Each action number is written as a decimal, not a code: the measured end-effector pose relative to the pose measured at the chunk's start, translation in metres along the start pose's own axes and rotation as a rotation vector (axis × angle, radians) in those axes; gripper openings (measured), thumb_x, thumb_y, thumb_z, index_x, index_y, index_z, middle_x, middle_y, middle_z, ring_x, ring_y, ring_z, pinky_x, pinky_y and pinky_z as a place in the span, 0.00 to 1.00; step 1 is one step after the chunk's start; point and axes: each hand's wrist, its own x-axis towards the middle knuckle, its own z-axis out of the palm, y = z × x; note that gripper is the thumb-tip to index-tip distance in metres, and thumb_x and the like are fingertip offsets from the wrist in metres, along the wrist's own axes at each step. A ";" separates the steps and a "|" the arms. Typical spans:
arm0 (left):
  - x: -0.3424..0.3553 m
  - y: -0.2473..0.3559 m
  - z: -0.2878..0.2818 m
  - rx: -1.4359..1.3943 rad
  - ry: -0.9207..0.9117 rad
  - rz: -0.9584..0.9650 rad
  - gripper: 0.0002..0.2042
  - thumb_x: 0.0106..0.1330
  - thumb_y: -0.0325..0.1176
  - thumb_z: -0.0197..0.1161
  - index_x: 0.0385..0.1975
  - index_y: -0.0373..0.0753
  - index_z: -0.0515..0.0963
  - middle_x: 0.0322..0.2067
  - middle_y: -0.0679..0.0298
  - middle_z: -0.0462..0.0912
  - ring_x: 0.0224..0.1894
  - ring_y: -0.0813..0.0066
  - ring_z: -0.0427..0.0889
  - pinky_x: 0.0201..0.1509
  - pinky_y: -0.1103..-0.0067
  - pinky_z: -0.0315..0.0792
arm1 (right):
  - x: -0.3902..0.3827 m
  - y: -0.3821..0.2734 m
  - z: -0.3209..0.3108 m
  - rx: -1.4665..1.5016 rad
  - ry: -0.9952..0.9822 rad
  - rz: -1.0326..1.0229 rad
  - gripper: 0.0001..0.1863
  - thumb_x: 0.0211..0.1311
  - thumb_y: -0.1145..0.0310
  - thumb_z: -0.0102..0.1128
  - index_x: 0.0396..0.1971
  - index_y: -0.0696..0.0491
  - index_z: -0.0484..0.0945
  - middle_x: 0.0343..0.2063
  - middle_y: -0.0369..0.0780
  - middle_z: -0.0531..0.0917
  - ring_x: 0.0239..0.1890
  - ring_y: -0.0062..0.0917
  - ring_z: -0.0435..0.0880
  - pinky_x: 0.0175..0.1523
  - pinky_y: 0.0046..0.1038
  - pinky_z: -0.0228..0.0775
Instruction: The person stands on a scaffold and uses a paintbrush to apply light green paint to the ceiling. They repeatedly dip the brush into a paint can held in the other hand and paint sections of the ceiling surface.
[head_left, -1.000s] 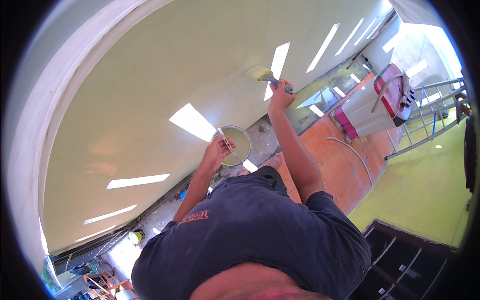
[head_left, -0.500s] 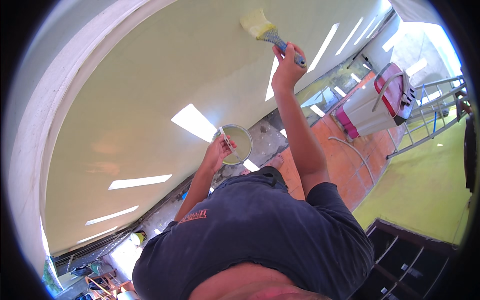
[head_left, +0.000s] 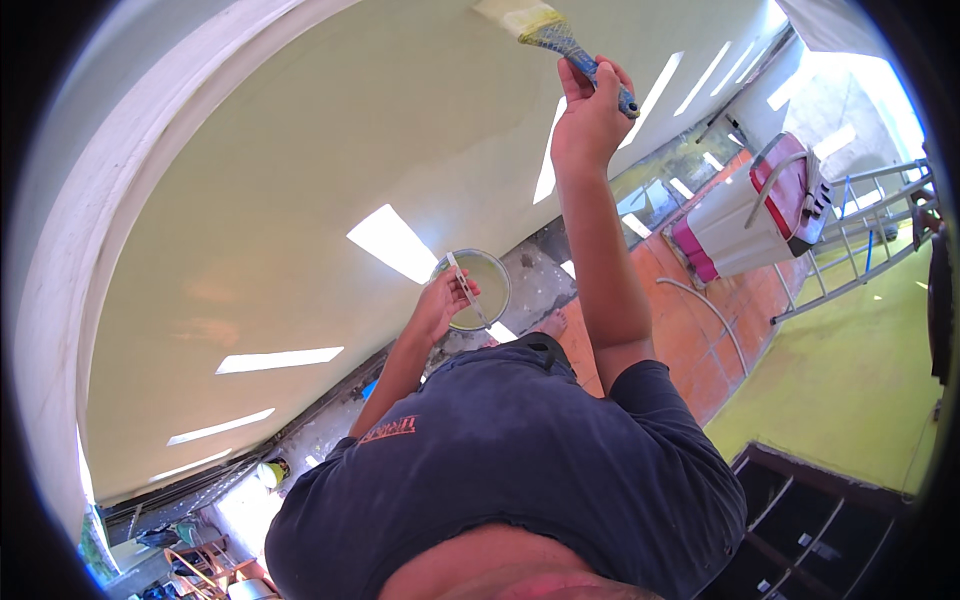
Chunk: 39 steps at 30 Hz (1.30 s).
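My right hand [head_left: 590, 110] is closed on the blue-patterned handle of a wide paintbrush [head_left: 545, 32], raised high with its pale, yellow-stained bristles at the pale yellow-cream wall [head_left: 230, 200]. Lower and to the left, my left hand [head_left: 445, 300] has its fingers curled round the light flat handle of a round paint bucket [head_left: 492, 285], which holds pale greenish-yellow paint. Patches of sunlight lie across the wall.
At right are a white-and-pink appliance [head_left: 740, 220] with a hose and an aluminium ladder [head_left: 840, 280], on orange floor tiles [head_left: 690, 330] beside a yellow wall [head_left: 860, 380]. My bare foot shows below the bucket. A wooden chair and clutter sit at lower left.
My right hand and the brush have risen steadily up the wall, the brush reaching the top edge of the view. My left hand and the bucket have stayed nearly in place.
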 end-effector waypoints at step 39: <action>0.017 0.000 -0.007 0.001 -0.027 0.012 0.19 0.74 0.46 0.49 0.49 0.34 0.70 0.39 0.58 0.79 0.45 0.67 0.81 0.52 0.71 0.73 | 0.029 -0.032 0.041 -0.098 -0.117 -0.110 0.09 0.64 0.76 0.50 0.41 0.65 0.67 0.38 0.47 0.74 0.37 0.35 0.82 0.49 0.34 0.85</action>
